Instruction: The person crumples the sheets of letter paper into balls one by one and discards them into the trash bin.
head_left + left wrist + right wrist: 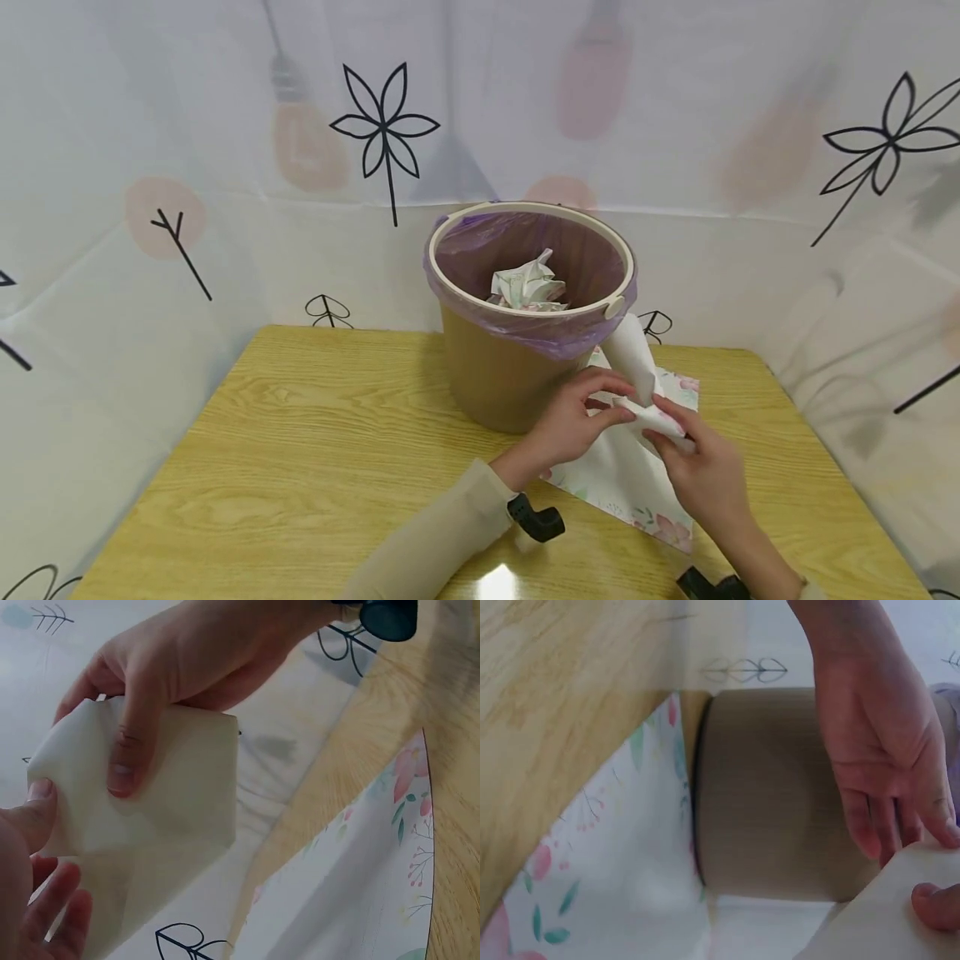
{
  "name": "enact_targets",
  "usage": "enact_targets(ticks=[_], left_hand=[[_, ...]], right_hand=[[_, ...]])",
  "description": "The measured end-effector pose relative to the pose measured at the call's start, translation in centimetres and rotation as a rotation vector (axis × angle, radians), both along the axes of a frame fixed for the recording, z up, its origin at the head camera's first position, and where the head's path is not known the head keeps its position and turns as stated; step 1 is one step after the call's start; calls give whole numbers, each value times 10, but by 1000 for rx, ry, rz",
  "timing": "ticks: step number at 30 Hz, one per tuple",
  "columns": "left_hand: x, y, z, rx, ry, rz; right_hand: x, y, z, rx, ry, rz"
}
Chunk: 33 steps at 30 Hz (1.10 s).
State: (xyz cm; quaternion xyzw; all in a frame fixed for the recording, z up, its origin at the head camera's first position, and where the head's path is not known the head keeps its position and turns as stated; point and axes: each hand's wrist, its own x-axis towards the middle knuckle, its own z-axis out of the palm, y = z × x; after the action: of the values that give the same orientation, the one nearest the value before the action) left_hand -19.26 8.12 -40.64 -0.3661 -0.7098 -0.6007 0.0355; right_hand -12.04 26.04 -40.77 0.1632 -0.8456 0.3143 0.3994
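My left hand (566, 421) pinches the left edge of a folded sheet of paper (632, 358) between thumb and fingers. On the paper's other side, my right hand (708, 479) grips it with the thumb on top, as the left wrist view shows for the folded paper (176, 772). The fold is held above a flat floral-printed sheet (611, 467) lying on the table. Just behind and left of the hands stands a brown bin (487, 375) with a purple bag over its rim. Crumpled paper (528, 283) lies inside it.
The wooden table (300, 467) extends on both sides of the bin. Behind it hangs a pale cloth (225, 125) with printed plants and bulbs. One corner of the flat sheet reaches close to the bin's base (712, 795).
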Motion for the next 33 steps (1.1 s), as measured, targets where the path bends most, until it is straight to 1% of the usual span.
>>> enact_targets(ticks=[3, 4, 7, 8, 10, 11, 14, 16, 17, 19, 21, 25, 28, 33], left_hand=[[0, 2, 1, -61, 142, 63], [-1, 1, 1, -87, 188, 86], [-2, 0, 4, -147, 298, 123], [-3, -1, 5, -185, 343, 140], [-5, -1, 10, -261, 427, 151], [-6, -2, 13, -299, 470, 146], [-10, -1, 20, -453, 604, 124], [-12, 0, 23, -539, 675, 99], [-13, 1, 24, -570, 696, 91], [-14, 2, 24, -603, 719, 81], [-14, 4, 23, -620, 729, 89], [-13, 7, 21, -627, 727, 109], [-11, 9, 20, -628, 697, 116], [-5, 10, 16, -613, 587, 123]], right_hand=[[0, 7, 3, 14, 68, 40], [-1, 9, 4, 30, 96, 52], [-5, 15, 8, 107, 166, 76], [-5, 17, 10, 142, 173, 75], [-4, 20, 14, 202, 173, 69], [-3, 21, 15, 227, 164, 70], [-1, 25, 20, 306, 140, 77], [-1, 27, 21, 354, 157, 86], [-1, 28, 22, 380, 170, 91], [-2, 29, 21, 415, 213, 102], [-3, 30, 21, 430, 256, 97], [-4, 29, 19, 392, 321, 78], [-5, 27, 18, 356, 348, 56], [-8, 20, 16, 299, 382, 23]])
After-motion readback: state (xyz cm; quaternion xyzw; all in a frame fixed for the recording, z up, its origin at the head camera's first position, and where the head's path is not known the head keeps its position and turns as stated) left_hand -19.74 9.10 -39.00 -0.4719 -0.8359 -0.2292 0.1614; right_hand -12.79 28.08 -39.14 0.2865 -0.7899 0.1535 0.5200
